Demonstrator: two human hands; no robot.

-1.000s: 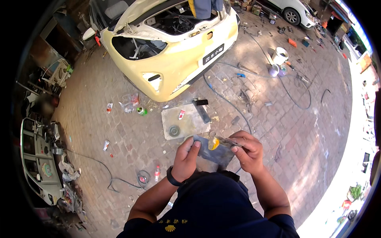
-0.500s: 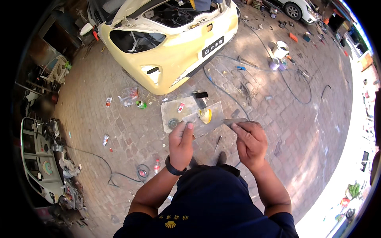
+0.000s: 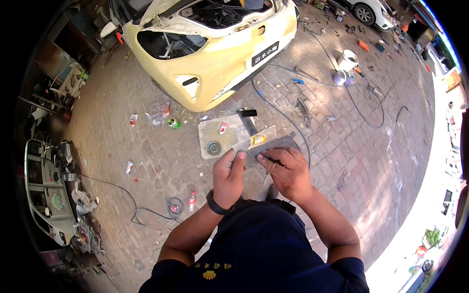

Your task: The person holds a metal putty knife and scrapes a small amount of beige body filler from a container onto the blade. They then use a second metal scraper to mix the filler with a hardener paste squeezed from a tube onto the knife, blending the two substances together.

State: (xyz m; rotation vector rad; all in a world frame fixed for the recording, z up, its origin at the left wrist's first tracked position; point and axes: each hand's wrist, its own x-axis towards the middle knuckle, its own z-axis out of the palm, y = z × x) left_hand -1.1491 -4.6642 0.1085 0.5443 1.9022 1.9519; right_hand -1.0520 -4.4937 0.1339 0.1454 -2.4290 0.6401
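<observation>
My left hand (image 3: pixel 228 177) grips a thin, pale flat mixing board (image 3: pixel 269 132), its thumb pressed along the near edge. On that board sits a blob of putty (image 3: pixel 257 139), yellow with paler parts. My right hand (image 3: pixel 289 172) is closed round a dark grey flat putty spreader (image 3: pixel 284 142). The spreader is tilted over the board's near right side and covers part of it; whether its edge touches the putty cannot be made out. Both hands are in front of my waist, above the paved floor.
A yellow-and-cream car body (image 3: pixel 205 80) stands ahead. Beneath my hands a pale board (image 3: pixel 207 128) lies on the bricks with a round tin (image 3: pixel 213 148) on it. Hoses (image 3: pixel 288 116) cross the ground. A white bucket (image 3: pixel 348 60) stands right; a bottle (image 3: pixel 192 200) is near left.
My right hand has moved left and brought the spreader over the board. The board now looks more edge-on, and less of the putty shows.
</observation>
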